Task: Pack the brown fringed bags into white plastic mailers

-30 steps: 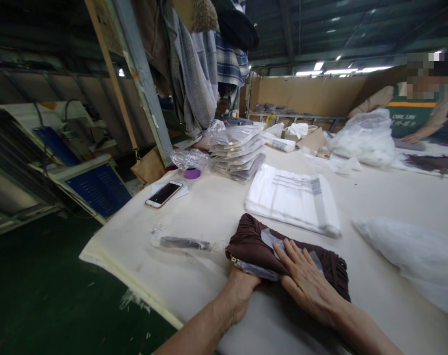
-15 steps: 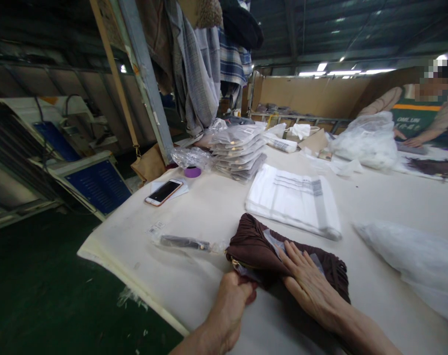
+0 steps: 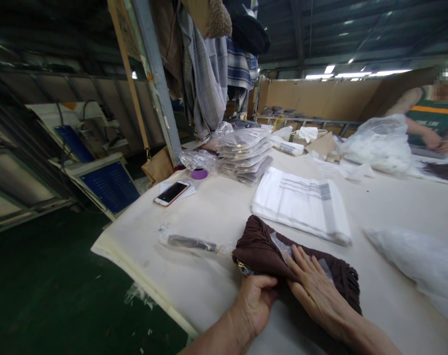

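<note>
A dark brown gathered fabric bag (image 3: pixel 260 246) with a zip at its left end lies on the white-covered table (image 3: pixel 194 281). My right hand (image 3: pixel 314 286) rests flat on top of it, fingers stretched out over the fabric and a piece of clear plastic (image 3: pixel 281 245). At the bag's near edge, my left hand (image 3: pixel 255 301) grips the fabric between thumb and fingers; its fingertips are partly hidden under the edge. Left of the bag lies a dark strap in clear plastic (image 3: pixel 192 243).
Behind the bag is a folded white cloth (image 3: pixel 301 204). Further back are a phone (image 3: pixel 172 193), purple tape (image 3: pixel 199 173) and stacked plastic-wrapped items (image 3: pixel 244 153). Plastic bags (image 3: pixel 419 261) lie at right. A person (image 3: pixel 430 123) stands at the far right.
My left hand has moved right along the bag's near edge, away from the zip end. My right hand stays flat on top. The view has shifted slightly, and the other person's hands have come together.
</note>
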Motion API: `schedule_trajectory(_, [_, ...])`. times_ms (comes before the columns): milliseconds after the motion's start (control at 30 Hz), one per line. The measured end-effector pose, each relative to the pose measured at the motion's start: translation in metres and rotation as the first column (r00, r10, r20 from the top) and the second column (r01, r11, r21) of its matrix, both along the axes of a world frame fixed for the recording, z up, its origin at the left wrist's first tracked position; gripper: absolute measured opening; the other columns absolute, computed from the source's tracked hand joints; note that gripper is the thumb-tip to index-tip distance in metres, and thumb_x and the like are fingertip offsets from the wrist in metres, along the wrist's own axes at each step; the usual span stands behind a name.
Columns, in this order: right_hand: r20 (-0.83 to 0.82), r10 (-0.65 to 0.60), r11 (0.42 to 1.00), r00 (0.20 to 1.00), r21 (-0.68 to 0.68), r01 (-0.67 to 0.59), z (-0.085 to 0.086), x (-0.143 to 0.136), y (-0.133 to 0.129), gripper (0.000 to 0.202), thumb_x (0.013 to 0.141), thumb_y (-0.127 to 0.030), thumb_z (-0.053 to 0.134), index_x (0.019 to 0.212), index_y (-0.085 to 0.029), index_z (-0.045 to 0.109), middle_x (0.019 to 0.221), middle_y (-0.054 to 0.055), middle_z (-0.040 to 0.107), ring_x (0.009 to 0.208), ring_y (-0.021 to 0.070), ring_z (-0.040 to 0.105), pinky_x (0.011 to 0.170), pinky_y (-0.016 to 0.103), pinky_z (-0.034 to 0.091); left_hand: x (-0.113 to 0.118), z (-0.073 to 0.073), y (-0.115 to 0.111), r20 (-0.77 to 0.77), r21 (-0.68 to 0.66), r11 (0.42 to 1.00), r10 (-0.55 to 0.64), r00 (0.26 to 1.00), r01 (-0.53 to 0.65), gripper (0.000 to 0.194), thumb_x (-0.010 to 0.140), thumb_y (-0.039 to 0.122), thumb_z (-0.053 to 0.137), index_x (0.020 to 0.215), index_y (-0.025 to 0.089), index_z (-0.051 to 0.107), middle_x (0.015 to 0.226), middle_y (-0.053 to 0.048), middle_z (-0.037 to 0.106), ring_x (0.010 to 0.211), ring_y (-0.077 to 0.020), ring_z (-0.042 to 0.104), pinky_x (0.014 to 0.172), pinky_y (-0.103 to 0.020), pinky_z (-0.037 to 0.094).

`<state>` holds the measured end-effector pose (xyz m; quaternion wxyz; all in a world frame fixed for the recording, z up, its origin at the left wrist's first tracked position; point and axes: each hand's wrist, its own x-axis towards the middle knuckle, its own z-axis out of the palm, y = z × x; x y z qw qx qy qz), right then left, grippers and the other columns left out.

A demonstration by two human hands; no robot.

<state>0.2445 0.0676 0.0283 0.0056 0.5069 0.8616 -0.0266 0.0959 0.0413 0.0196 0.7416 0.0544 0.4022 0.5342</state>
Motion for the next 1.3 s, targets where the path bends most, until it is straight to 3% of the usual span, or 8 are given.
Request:
schedule_trajectory(167, [0.023, 0.017, 0.990, 1.000, 0.136, -0.020, -0.012, -0.002, -0.004, 0.062, 0.079, -0.019, 0.042, 0.141, -0.018, 0.031, 0.143, 0.019, 0.029, 0.133, 0.0318, 0.019, 0.105, 0.055, 0.026, -0.009, -0.007, -0.017, -0.131, -0.056, 0.993, -0.113, 0.985, 0.107, 0.048, 0.048, 0.034, 0.072, 0.089, 0.014, 0.059, 0.077, -0.006, 0.065, 0.062, -0.0166, 0.060, 0.058, -0.029, 0.044])
schedule_trajectory(333, [0.044, 0.044, 0.942, 0.998, 0.330, -0.057, -0.020, -0.009, -0.012, 0.066, 0.070, -0.019, 0.049, 0.136, -0.013, 0.041, 0.138, 0.028, 0.035, 0.132, 0.0369, 0.023, 0.101, 0.056, 0.030, -0.017, -0.010, -0.030, -0.163, -0.200, 0.918, -0.376, 0.912, 0.343, 0.049, 0.055, 0.054, 0.067, 0.076, 0.012, 0.053, 0.056, -0.008, 0.061, 0.043, -0.0197, 0.059, 0.039, -0.024, 0.037])
schedule_trajectory(533, [-0.025, 0.091, 0.907, 0.996, 0.415, -0.072, -0.025, -0.011, -0.014, 0.072, 0.067, -0.023, 0.051, 0.136, -0.009, 0.038, 0.138, 0.030, 0.034, 0.132, 0.0389, 0.023, 0.101, 0.059, 0.029, -0.045, -0.002, -0.035, -0.357, -0.226, 0.765, -0.641, 0.680, 0.603, 0.052, 0.060, 0.064, 0.064, 0.062, 0.013, 0.054, 0.049, -0.008, 0.059, 0.033, -0.0117, 0.050, 0.032, -0.017, 0.026])
schedule_trajectory(600, [-0.032, 0.088, 0.908, 0.996, 0.413, -0.067, -0.025, -0.011, -0.015, 0.075, 0.065, -0.023, 0.052, 0.137, -0.010, 0.036, 0.140, 0.029, 0.033, 0.133, 0.0381, 0.022, 0.101, 0.058, 0.029, -0.072, 0.006, -0.034, -0.479, -0.236, 0.867, -0.497, 0.723, 0.440, 0.043, 0.064, 0.055, 0.066, 0.065, 0.014, 0.053, 0.050, -0.005, 0.059, 0.033, -0.0106, 0.049, 0.031, -0.016, 0.024])
schedule_trajectory(667, [-0.036, 0.078, 0.914, 0.996, 0.402, -0.057, -0.024, -0.012, -0.015, 0.077, 0.064, -0.022, 0.052, 0.138, -0.011, 0.035, 0.140, 0.028, 0.033, 0.133, 0.0373, 0.021, 0.102, 0.058, 0.029, -0.103, 0.016, -0.027, -0.562, -0.225, 0.970, -0.204, 0.802, 0.089, 0.028, 0.077, 0.042, 0.057, 0.072, 0.015, 0.051, 0.055, -0.004, 0.062, 0.037, -0.0113, 0.053, 0.033, -0.017, 0.028])
schedule_trajectory(767, [-0.044, 0.064, 0.926, 0.997, 0.376, -0.043, -0.021, -0.012, -0.016, 0.078, 0.063, -0.022, 0.052, 0.138, -0.012, 0.034, 0.141, 0.028, 0.032, 0.133, 0.0366, 0.020, 0.102, 0.057, 0.028, -0.141, 0.028, -0.007, -0.646, -0.202, 0.959, 0.020, 0.763, -0.197, 0.024, 0.087, 0.029, 0.043, 0.071, 0.013, 0.050, 0.060, -0.007, 0.064, 0.041, -0.0096, 0.054, 0.038, -0.017, 0.034])
schedule_trajectory(967, [-0.044, 0.080, 0.933, 0.996, 0.355, -0.060, -0.017, -0.011, -0.016, 0.080, 0.062, -0.023, 0.052, 0.138, -0.011, 0.035, 0.140, 0.029, 0.031, 0.132, 0.0383, 0.021, 0.102, 0.057, 0.030, -0.173, 0.029, 0.028, -0.792, -0.238, 0.960, -0.106, 0.602, -0.145, 0.038, 0.077, 0.042, 0.059, 0.055, 0.014, 0.048, 0.048, -0.006, 0.059, 0.032, -0.0101, 0.047, 0.034, -0.017, 0.024])
schedule_trajectory(1300, [-0.054, 0.066, 0.941, 0.996, 0.337, -0.044, -0.018, -0.013, -0.015, 0.077, 0.063, -0.022, 0.054, 0.137, -0.011, 0.038, 0.140, 0.031, 0.031, 0.133, 0.0376, 0.018, 0.102, 0.058, 0.028, -0.191, 0.023, 0.080, -0.950, -0.288, 0.957, -0.291, 0.110, 0.049, 0.039, 0.060, 0.042, 0.072, 0.040, 0.017, 0.050, 0.030, -0.006, 0.047, 0.029, -0.0202, 0.046, 0.035, -0.027, 0.031])
